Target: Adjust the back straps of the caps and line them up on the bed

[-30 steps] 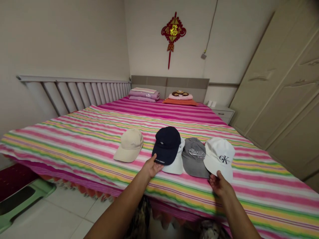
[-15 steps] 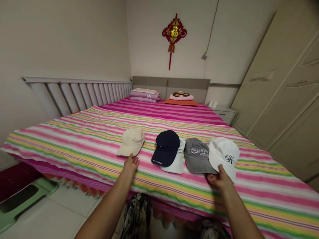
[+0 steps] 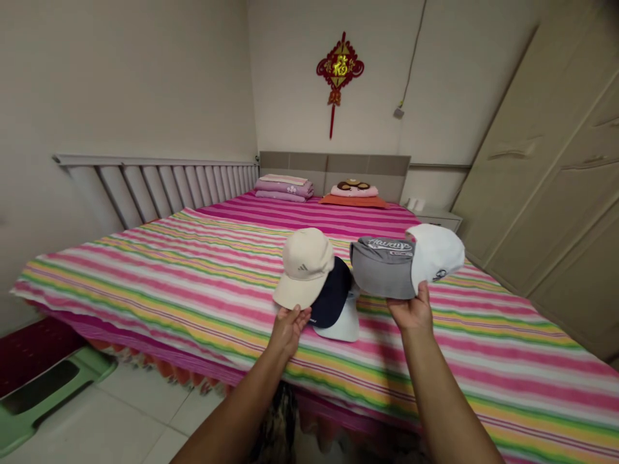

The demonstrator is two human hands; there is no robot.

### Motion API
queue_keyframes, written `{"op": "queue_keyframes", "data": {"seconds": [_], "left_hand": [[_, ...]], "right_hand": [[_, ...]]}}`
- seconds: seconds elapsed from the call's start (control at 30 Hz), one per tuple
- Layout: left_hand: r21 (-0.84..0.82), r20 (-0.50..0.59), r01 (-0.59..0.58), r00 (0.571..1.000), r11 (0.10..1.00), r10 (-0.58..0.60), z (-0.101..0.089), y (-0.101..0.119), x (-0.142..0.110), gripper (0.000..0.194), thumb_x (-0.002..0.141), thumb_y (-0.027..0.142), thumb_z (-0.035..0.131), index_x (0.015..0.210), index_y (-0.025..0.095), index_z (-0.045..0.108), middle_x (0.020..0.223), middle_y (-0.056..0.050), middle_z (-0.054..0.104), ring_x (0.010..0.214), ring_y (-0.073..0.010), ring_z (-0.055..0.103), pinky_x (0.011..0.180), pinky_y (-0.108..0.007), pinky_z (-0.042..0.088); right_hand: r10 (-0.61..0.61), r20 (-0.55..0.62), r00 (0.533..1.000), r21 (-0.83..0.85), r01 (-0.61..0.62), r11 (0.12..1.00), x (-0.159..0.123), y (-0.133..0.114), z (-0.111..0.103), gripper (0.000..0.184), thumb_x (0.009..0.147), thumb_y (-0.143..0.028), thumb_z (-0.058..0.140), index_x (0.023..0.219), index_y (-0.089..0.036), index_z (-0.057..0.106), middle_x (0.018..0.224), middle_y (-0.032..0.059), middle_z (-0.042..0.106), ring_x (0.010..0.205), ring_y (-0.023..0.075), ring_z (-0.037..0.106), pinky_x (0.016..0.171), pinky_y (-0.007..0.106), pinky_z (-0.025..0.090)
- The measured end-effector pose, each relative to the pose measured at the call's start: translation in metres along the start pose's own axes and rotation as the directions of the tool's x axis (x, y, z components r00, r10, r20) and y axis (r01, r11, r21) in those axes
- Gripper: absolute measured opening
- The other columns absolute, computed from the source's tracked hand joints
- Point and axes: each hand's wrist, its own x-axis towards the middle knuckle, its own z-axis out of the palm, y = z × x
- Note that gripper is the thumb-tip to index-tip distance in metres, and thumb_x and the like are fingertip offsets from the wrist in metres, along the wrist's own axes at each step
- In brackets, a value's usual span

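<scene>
By its brim, my left hand (image 3: 289, 328) grips a beige baseball cap (image 3: 307, 258), which overlaps a navy cap (image 3: 333, 293). Under the navy cap, the brim of a pale white cap (image 3: 343, 322) shows on the bed. My right hand (image 3: 411, 310) is closed on the brims of a grey cap (image 3: 384, 270) with white lettering and a white cap (image 3: 438, 250) with a dark logo. These two are held side by side above the bedspread, tilted, with the grey brim facing me. The fingers under the brims are partly hidden.
A striped bedspread (image 3: 203, 277) covers the bed. Folded purple bedding (image 3: 285, 188) and a pink pile (image 3: 355, 191) lie by the headboard (image 3: 300, 164). A grey rail (image 3: 159, 187) runs along the left. A green stool (image 3: 62, 393) stands at lower left; a wardrobe (image 3: 541, 174) is at right.
My left hand has lifted the beige cap and brought it right, over the navy cap. My right hand has raised the grey and white caps together off the bed, tilting them.
</scene>
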Motion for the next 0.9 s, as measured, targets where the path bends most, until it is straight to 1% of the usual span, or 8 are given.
{"op": "queue_keyframes", "data": {"seconds": [0.1, 0.17, 0.23, 0.3, 0.43, 0.6, 0.77, 0.9], "left_hand": [[0.043, -0.012, 0.056, 0.998, 0.997, -0.055, -0.004, -0.018, -0.006, 0.029, 0.064, 0.012, 0.065, 0.089, 0.018, 0.051, 0.069, -0.001, 0.064, 0.064, -0.0146, 0.064, 0.070, -0.030, 0.049], [0.036, -0.068, 0.036, 0.997, 0.999, -0.033, -0.007, -0.022, -0.007, 0.030, 0.064, 0.012, 0.065, 0.090, 0.018, 0.050, 0.068, 0.000, 0.064, 0.062, -0.0139, 0.063, 0.070, -0.030, 0.049], [0.018, -0.137, -0.001, 0.991, 1.000, 0.003, -0.011, -0.023, -0.007, 0.028, 0.065, 0.012, 0.063, 0.088, 0.019, 0.049, 0.068, 0.000, 0.064, 0.060, -0.0131, 0.063, 0.069, -0.029, 0.049], [0.008, -0.173, -0.025, 0.985, 1.000, 0.026, -0.013, -0.021, -0.006, 0.027, 0.064, 0.012, 0.063, 0.086, 0.018, 0.049, 0.068, 0.001, 0.064, 0.060, -0.0130, 0.063, 0.068, -0.029, 0.048], [0.023, -0.157, -0.089, 0.983, 0.996, 0.092, -0.013, -0.016, -0.005, 0.029, 0.062, 0.015, 0.065, 0.086, 0.019, 0.049, 0.070, 0.001, 0.064, 0.061, -0.0127, 0.063, 0.067, -0.028, 0.048], [0.070, -0.231, -0.226, 0.944, 0.972, 0.236, -0.014, -0.013, -0.004, 0.025, 0.060, 0.019, 0.066, 0.080, 0.017, 0.050, 0.065, 0.003, 0.061, 0.056, -0.0096, 0.061, 0.063, -0.024, 0.046], [0.075, -0.267, -0.262, 0.924, 0.962, 0.273, -0.017, -0.007, -0.005, 0.019, 0.064, 0.016, 0.064, 0.077, 0.018, 0.050, 0.063, 0.004, 0.060, 0.055, -0.0085, 0.060, 0.066, -0.024, 0.047], [0.016, -0.302, -0.359, 0.888, 0.933, 0.347, -0.014, 0.014, -0.007, 0.019, 0.066, 0.010, 0.061, 0.080, 0.019, 0.052, 0.065, 0.005, 0.061, 0.058, -0.0079, 0.061, 0.071, -0.024, 0.047]], "right_hand": [[0.060, -0.001, 0.998, -0.017, -0.061, 0.998, -0.001, 0.024, -0.004, 0.030, 0.088, -0.040, 0.034, 0.088, -0.024, 0.060, 0.070, -0.0029, 0.069, 0.066, 0.0123, 0.063, 0.064, 0.028, 0.051], [0.131, -0.055, 0.990, -0.049, -0.134, 0.990, -0.002, 0.041, -0.016, 0.026, 0.088, -0.036, 0.036, 0.081, -0.024, 0.057, 0.059, -0.0045, 0.065, 0.052, 0.0112, 0.059, 0.051, 0.024, 0.049], [0.218, -0.110, 0.970, -0.087, -0.228, 0.970, -0.005, 0.055, -0.030, 0.022, 0.086, -0.034, 0.041, 0.073, -0.022, 0.053, 0.047, -0.0059, 0.058, 0.036, 0.0092, 0.049, 0.037, 0.019, 0.041], [0.285, -0.146, 0.947, -0.115, -0.303, 0.946, -0.006, 0.064, -0.039, 0.022, 0.085, -0.035, 0.044, 0.070, -0.020, 0.050, 0.043, -0.0064, 0.053, 0.031, 0.0078, 0.042, 0.031, 0.016, 0.034], [0.353, -0.191, 0.916, -0.156, -0.383, 0.910, -0.005, 0.068, -0.042, 0.030, 0.084, -0.044, 0.042, 0.067, -0.020, 0.047, 0.041, -0.0056, 0.048, 0.033, 0.0077, 0.042, 0.031, 0.015, 0.032], [0.405, -0.239, 0.882, -0.225, -0.456, 0.861, -0.004, 0.066, -0.044, 0.035, 0.082, -0.047, 0.045, 0.060, -0.020, 0.039, 0.036, -0.0067, 0.040, 0.031, 0.0084, 0.040, 0.031, 0.015, 0.031], [0.442, -0.252, 0.861, -0.276, -0.501, 0.820, -0.007, 0.069, -0.048, 0.039, 0.082, -0.050, 0.042, 0.060, -0.019, 0.039, 0.039, -0.0046, 0.046, 0.032, 0.0073, 0.044, 0.032, 0.014, 0.035], [0.485, -0.225, 0.845, -0.333, -0.534, 0.777, -0.014, 0.067, -0.050, 0.035, 0.085, -0.045, 0.041, 0.065, -0.016, 0.044, 0.048, 0.0010, 0.057, 0.035, 0.0064, 0.049, 0.036, 0.014, 0.041]]}}
